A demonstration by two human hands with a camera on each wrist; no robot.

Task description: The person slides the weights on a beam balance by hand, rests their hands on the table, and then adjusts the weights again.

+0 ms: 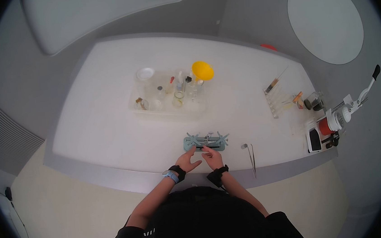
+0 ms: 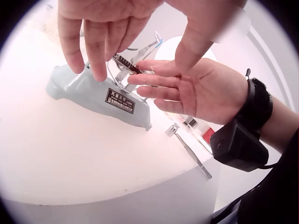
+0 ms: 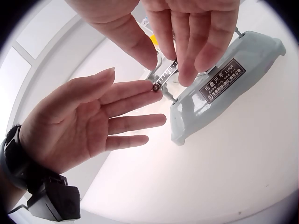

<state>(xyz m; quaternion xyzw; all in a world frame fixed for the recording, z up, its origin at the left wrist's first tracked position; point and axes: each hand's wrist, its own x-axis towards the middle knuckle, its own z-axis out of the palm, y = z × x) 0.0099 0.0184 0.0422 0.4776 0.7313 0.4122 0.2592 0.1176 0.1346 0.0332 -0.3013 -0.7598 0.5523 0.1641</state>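
Note:
A pale blue-green tray balance [image 1: 204, 148] stands near the front edge of the white table, its cross-shaped arms raised at both ends. My left hand [image 1: 188, 161] and right hand [image 1: 212, 158] are both at its near side, palms turned toward each other. In the right wrist view, the left hand [image 3: 74, 121] has straight fingers, with fingertips right at one end of the dark graduated beam [image 3: 167, 74]. Seen from the left wrist, the right hand [image 2: 201, 91] reaches the beam's other end with extended fingers. A black label [image 2: 120, 101] marks the base.
Tweezers [image 1: 252, 159] and a small metal piece [image 1: 244, 146] lie right of the balance. Behind, a clear bin [image 1: 167, 116] holds several glass vessels and a yellow funnel [image 1: 202, 70]. A tube rack [image 1: 271, 105], jars and a lever device [image 1: 335, 120] stand at right.

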